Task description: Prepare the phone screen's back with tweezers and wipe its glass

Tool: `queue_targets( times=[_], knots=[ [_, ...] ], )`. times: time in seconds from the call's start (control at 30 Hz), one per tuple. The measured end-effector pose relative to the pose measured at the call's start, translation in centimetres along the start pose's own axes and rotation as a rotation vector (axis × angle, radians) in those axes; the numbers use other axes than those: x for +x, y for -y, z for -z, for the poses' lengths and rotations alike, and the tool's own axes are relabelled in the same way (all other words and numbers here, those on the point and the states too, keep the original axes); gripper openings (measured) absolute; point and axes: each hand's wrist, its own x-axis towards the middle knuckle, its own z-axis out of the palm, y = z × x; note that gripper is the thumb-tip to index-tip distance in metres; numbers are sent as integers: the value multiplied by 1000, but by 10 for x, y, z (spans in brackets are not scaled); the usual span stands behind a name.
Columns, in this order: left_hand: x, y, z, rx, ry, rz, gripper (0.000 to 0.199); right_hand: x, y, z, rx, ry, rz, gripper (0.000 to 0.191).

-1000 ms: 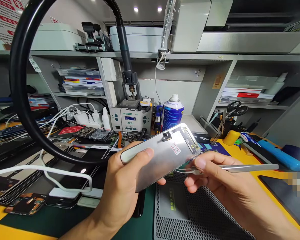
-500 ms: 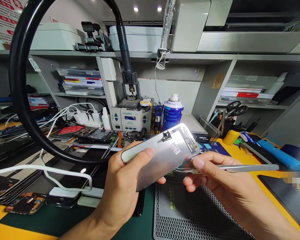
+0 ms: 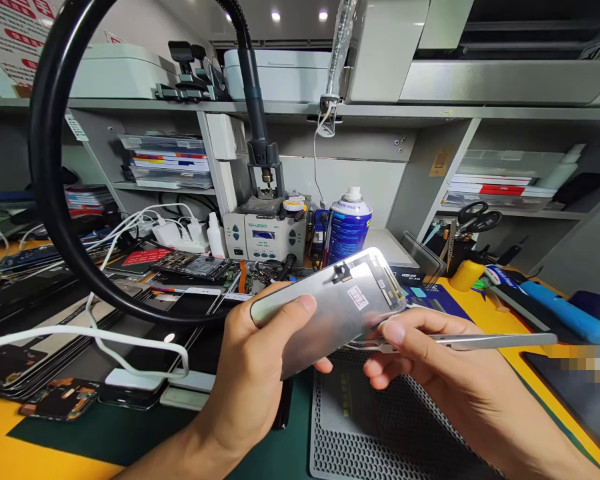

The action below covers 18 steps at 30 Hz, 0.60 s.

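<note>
A phone screen panel (image 3: pixel 325 320) is held up at a tilt, its silvery back with a small red-and-white label facing the camera. My left hand (image 3: pixel 260 347) grips its left end, thumb on the back and fingers behind. At the panel's lower right corner, my right hand (image 3: pixel 420 353) has its fingers closed round metal tweezers (image 3: pixel 495 341). The tweezers' handle sticks out to the right, and their tips are partly hidden by the fingers and the panel edge. Below lies a grey perforated mat (image 3: pixel 345 440).
A black hose (image 3: pixel 47 167) loops at the left, above phone parts and a white cable (image 3: pixel 130 331). Behind stand a soldering-type station (image 3: pixel 265 237) and a blue spray can (image 3: pixel 349 227). Scissors (image 3: pixel 479 217), a blue tool (image 3: pixel 565 310) and a dark slab (image 3: pixel 575 393) are at the right.
The whole view has shifted slightly, so the background sits a little further right. Both hands keep their holds, and the panel is at nearly the same tilt, slightly closer to my right fingers.
</note>
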Motion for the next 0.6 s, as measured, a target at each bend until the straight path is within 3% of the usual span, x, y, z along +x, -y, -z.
queue_targets(
  times=[0.23,0.6],
  knots=[
    [-2,-2,-1,52,9,-16,23,-3,1,1,62,120,-122,25],
    [-3,-4,-5,6,3,9,19,-5,-1,2,106,159,-113,19]
  ],
)
